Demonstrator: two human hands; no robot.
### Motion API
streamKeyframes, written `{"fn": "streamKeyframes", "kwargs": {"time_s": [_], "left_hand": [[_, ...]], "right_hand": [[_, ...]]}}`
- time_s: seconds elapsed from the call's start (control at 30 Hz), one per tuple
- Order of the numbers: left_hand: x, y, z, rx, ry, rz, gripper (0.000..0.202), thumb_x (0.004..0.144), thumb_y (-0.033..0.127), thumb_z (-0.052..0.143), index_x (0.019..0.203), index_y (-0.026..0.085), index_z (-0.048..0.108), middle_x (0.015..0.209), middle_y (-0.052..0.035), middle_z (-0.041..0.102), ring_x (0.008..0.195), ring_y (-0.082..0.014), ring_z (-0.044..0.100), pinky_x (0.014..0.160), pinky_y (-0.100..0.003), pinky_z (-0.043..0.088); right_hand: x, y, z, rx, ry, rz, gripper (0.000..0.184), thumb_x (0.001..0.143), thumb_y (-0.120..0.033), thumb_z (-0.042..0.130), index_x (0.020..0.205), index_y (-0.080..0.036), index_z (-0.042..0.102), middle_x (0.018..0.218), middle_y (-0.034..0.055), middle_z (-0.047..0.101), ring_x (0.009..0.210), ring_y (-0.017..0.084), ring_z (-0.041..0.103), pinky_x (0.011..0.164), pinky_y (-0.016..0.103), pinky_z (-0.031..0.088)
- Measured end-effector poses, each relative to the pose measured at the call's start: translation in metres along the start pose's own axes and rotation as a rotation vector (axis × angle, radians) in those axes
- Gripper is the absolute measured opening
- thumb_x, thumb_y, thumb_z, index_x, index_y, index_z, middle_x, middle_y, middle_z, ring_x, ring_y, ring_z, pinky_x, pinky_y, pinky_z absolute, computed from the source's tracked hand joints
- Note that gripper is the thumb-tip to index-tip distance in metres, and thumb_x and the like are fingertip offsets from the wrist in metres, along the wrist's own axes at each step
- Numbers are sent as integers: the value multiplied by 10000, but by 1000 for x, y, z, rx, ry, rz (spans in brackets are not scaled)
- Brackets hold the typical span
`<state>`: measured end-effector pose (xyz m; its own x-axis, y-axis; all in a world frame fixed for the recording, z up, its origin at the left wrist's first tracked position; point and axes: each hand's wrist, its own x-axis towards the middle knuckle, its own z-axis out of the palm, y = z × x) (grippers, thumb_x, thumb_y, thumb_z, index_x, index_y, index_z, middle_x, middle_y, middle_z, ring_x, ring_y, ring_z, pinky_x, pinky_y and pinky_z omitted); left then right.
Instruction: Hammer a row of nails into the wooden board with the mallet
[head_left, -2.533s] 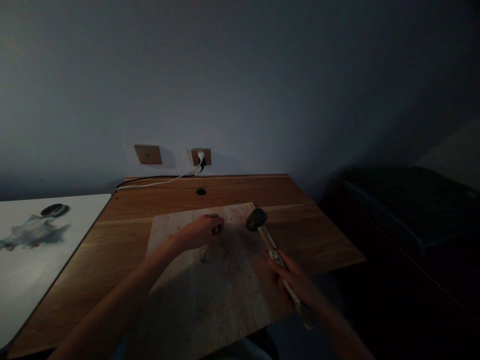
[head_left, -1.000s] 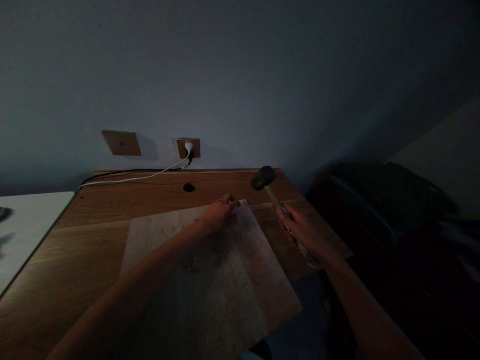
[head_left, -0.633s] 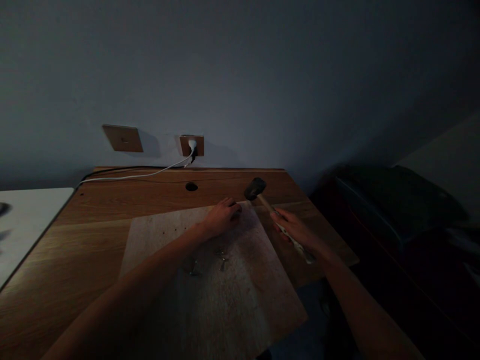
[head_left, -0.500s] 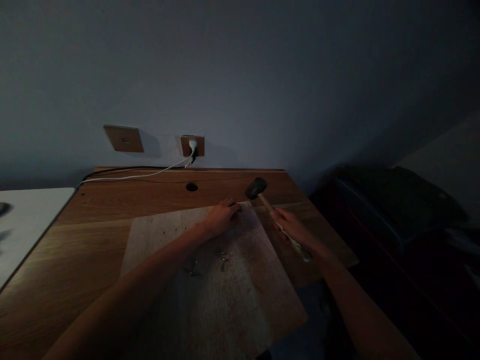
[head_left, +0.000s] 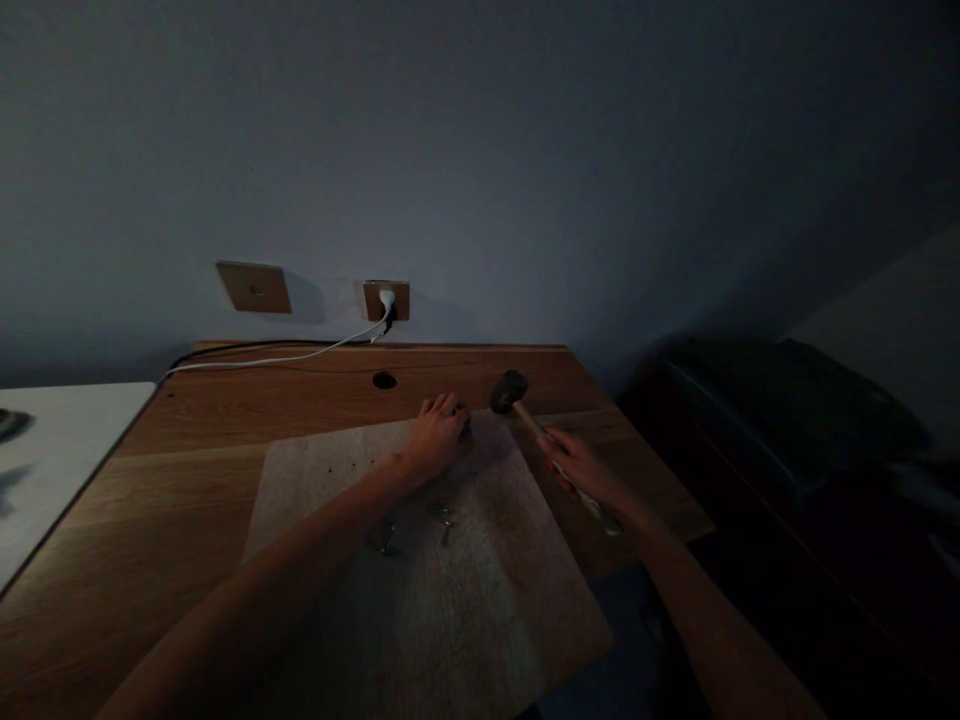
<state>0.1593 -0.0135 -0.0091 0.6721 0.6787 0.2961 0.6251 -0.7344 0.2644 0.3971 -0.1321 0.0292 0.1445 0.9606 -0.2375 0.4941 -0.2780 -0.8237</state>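
Observation:
My right hand (head_left: 577, 465) grips the wooden handle of a hammer (head_left: 511, 392), whose dark head hangs low just right of my left hand. My left hand (head_left: 437, 437) rests near the far right corner of a pale wooden board (head_left: 480, 590) that lies on the brown desk (head_left: 187, 480). Its fingers are bent and pressed together at the board's far edge; what they pinch is too small and dark to make out. Some small metal pieces (head_left: 444, 517) lie on the board nearer to me, beside my left forearm.
A white cable (head_left: 300, 354) runs from a wall socket (head_left: 386, 300) along the desk's far edge, near a round cable hole (head_left: 384, 380). A second wall plate (head_left: 253, 287) sits further left. A white table (head_left: 45, 450) adjoins on the left; dark furniture (head_left: 787, 420) stands to the right.
The hammer, raised high a second ago, has come down close to my left hand's fingers. My left hand moved from the board's middle to its far right corner.

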Motion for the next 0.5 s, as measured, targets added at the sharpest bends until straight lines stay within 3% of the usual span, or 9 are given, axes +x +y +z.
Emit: {"fn": "streamKeyframes", "kwargs": {"time_s": [0.13, 0.23, 0.3, 0.33, 0.4, 0.5], "left_hand": [[1, -1, 0, 8, -13, -5, 186, 961, 232, 529, 1049, 181, 684, 1089, -131, 622, 1094, -306, 553, 930, -457, 428], [1, -1, 1, 9, -7, -18, 188, 948, 248, 558, 1079, 179, 674, 1085, -133, 641, 1097, -318, 562, 923, -461, 416], [0, 0, 0, 4, -15, -25, 195, 910, 263, 619, 1077, 175, 670, 1077, -135, 650, 1099, -328, 569, 929, -467, 408], [0, 1, -1, 0, -23, -21, 202, 896, 266, 638, 1070, 170, 670, 1069, -136, 654, 1098, -330, 573, 933, -469, 406], [-1, 2, -3, -9, -42, 1, 183, 890, 262, 645, 1043, 166, 678, 1051, -133, 664, 1088, -324, 585, 943, -469, 403], [-1, 4, -7, -11, -61, 52, 131, 926, 240, 604, 997, 179, 696, 1036, -117, 675, 1073, -298, 599, 959, -451, 408]], "right_hand": [[-20, -1, 8, -10, 62, -13, 456, 924, -632, 470, 1024, -200, 577, 642, -79, 456, 386, 78, 412, 350, 199, 310], [-42, 2, 18, -30, 79, 4, 486, 948, -637, 428, 1075, -208, 619, 682, -37, 545, 410, 112, 471, 374, 231, 354], [-55, 7, 25, -91, 124, -15, 485, 962, -613, 439, 1156, -222, 651, 815, 39, 678, 615, 201, 654, 530, 300, 506], [-60, 10, 28, -127, 154, -32, 481, 964, -596, 458, 1203, -229, 658, 953, 84, 728, 816, 258, 715, 684, 354, 561], [-65, 16, 34, -180, 200, -51, 488, 968, -566, 478, 1283, -234, 648, 1246, 128, 709, 1196, 323, 645, 991, 440, 504], [-67, 21, 39, -207, 195, -32, 513, 996, -541, 422, 1355, -227, 611, 1355, 133, 670, 1307, 325, 583, 1101, 463, 425]]}}
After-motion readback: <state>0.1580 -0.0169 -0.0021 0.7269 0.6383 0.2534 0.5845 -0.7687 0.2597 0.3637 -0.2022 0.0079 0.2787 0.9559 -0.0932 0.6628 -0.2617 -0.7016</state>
